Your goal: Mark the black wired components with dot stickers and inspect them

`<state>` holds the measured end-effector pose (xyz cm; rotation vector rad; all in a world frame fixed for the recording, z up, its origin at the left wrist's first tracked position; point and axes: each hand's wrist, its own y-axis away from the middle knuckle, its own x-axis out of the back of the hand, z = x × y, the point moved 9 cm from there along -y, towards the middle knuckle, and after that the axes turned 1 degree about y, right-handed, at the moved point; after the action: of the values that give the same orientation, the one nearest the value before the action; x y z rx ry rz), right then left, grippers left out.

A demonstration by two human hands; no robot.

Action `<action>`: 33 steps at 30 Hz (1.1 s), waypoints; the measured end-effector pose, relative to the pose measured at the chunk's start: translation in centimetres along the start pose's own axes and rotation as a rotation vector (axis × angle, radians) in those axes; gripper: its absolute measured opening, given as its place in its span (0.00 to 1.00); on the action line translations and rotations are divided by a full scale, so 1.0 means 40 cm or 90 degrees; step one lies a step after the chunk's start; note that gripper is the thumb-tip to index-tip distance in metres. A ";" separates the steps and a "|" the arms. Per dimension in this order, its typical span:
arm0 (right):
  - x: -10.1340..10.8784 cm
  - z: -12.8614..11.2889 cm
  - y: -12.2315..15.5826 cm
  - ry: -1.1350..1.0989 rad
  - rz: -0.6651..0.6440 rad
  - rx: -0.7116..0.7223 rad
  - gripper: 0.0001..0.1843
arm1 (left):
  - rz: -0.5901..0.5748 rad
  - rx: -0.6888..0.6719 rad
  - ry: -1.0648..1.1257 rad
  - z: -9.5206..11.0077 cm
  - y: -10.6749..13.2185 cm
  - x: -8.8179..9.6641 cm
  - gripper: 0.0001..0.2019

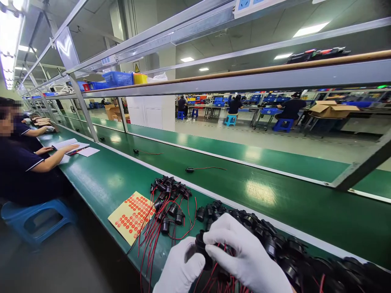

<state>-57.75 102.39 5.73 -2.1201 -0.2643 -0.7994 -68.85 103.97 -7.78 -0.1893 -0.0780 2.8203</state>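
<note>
Both of my hands wear white gloves and meet at a small black cylindrical part (pixel 200 244). My left hand (pixel 180 268) is curled around it from below and the left. My right hand (pixel 241 250) pinches at its top and right side with thumb and fingers. Red wires run below the right hand; which belong to the held part I cannot tell. A long pile of similar black parts (pixel 270 244) lies behind and right of my right hand. To the left sits a smaller heap of black parts with red wires (pixel 172 207), beside a yellow sheet of round red stickers (pixel 126 219).
Two single wired parts (pixel 190 169) lie on the green belt (pixel 220 179) behind a white rail. A metal frame with a shelf (pixel 214 83) spans above. Left along the bench, a person sits on a blue stool (pixel 39 219) by an open notebook (pixel 69 144).
</note>
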 end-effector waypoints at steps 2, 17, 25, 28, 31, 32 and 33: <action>-0.007 -0.009 0.001 0.022 -0.001 0.020 0.08 | 0.056 -0.022 -0.079 0.015 0.006 0.011 0.26; -0.040 -0.066 0.017 0.086 0.084 0.089 0.02 | 0.152 -0.040 -0.012 0.018 0.042 0.043 0.17; 0.064 0.043 0.038 -0.022 0.160 -0.066 0.13 | 0.017 -0.069 0.201 -0.006 0.011 0.016 0.30; 0.059 0.080 0.037 -0.003 0.133 -0.108 0.12 | -0.049 -0.059 0.453 -0.023 0.006 -0.019 0.26; 0.036 0.091 0.034 -0.006 0.092 -0.120 0.12 | -0.137 0.026 0.684 -0.015 0.004 -0.074 0.21; 0.030 0.092 0.033 -0.007 0.080 -0.121 0.12 | -0.159 0.048 0.732 -0.005 0.004 -0.089 0.20; 0.024 0.093 0.032 -0.007 0.070 -0.123 0.12 | -0.174 0.063 0.768 0.005 0.004 -0.100 0.19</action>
<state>-54.73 104.37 3.84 -2.2976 -0.0771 -0.7746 -65.14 102.57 -7.10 -1.6157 0.2789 2.0067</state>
